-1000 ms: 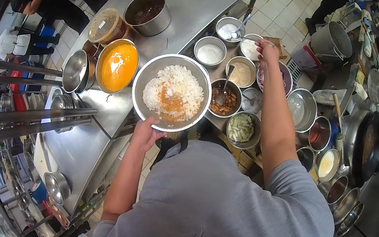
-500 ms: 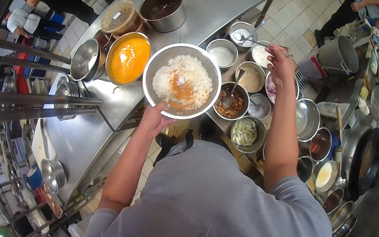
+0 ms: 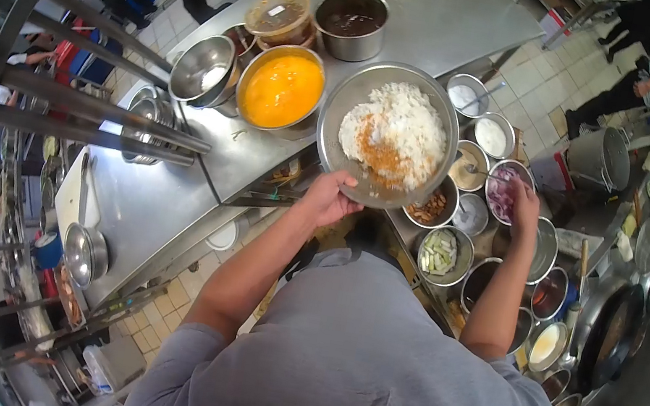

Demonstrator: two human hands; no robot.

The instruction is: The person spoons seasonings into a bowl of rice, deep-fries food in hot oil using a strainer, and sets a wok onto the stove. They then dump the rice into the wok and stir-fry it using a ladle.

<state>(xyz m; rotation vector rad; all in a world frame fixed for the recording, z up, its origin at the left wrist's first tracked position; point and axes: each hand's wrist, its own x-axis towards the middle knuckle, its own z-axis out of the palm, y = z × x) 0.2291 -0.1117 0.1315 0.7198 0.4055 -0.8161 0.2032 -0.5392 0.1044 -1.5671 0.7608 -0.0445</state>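
Note:
My left hand grips the near rim of a metal bowl, holding it up with white rice and a patch of orange-brown powder on top. My right hand is closed over the edge of a bowl of chopped red onion. A spoon runs from its fingers to a container of tan powder; the fingertips are partly hidden. Nearby stand white powder with another spoon in it, a second white-powder container, and nuts, partly covered by the rice bowl.
Left of the rice bowl are a bowl of beaten egg, a lidded tub and a pot of dark sauce. Cut green vegetables sit nearer me. A black wok is at right. Other people stand in both far corners.
My right hand has moved down from the white-powder container to the onion bowl. A spoon now rests in the white powder. In view, the rice bowl has shifted right.

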